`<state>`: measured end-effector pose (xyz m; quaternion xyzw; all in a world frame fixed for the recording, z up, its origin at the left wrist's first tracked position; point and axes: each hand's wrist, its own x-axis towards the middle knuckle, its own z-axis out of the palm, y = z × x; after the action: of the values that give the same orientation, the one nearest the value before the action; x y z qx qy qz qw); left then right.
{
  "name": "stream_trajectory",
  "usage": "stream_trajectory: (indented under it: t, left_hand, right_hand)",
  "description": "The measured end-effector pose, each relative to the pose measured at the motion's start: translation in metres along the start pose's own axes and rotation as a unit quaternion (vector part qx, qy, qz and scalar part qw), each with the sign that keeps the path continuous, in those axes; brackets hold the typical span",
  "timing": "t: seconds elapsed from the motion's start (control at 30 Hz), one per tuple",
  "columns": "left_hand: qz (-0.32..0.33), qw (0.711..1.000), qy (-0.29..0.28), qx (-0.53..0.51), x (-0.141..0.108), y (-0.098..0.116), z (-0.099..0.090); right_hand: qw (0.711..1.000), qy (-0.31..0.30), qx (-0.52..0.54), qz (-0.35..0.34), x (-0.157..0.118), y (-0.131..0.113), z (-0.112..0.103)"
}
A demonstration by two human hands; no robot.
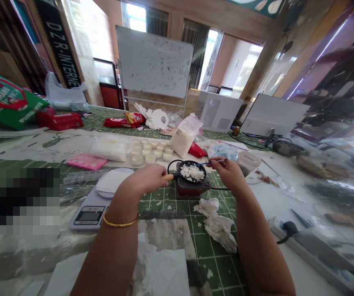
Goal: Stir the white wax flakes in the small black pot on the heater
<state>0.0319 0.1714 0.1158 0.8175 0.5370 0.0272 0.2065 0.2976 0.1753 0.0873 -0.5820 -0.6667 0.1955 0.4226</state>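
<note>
Small black pan (193,172) holding white flakes (192,173)

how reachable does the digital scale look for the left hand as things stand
Probably yes, but not while it keeps its grip: the left hand holds the wooden handle. The scale sits beside that forearm, and its display end looks uncovered.

A green mat (223,269) with a grid of white lines covers much of the counter, under a black pan (181,168) holding white flakes (193,172). On the left are a bright pink tray (86,161) and a green bag (7,100) with red and white print.
</note>
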Motion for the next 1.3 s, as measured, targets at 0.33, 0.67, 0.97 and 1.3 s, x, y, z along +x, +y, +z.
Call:
stream_trajectory:
  t: [0.33,0.67,0.97,1.3]
  left_hand:
    - [0.003,1.0,-0.005,0.005,0.001,-0.001,0.0]
    - [0.003,1.0,-0.001,0.01,0.0,0.001,0.0]
    - [0.002,1.0,0.002,0.012,-0.001,0.0,-0.001]
    - [0.002,1.0,0.004,0.006,0.002,-0.001,0.001]
  right_hand:
    - [0.977,0.036,-0.205,0.042,-0.007,-0.014,-0.022]
    - [0.976,-0.038,-0.214,-0.022,-0.034,-0.049,-0.013]
    - [0.967,0.036,-0.251,-0.033,-0.035,-0.05,-0.016]
    - [0.977,-0.055,-0.197,-0.054,-0.041,-0.058,-0.006]
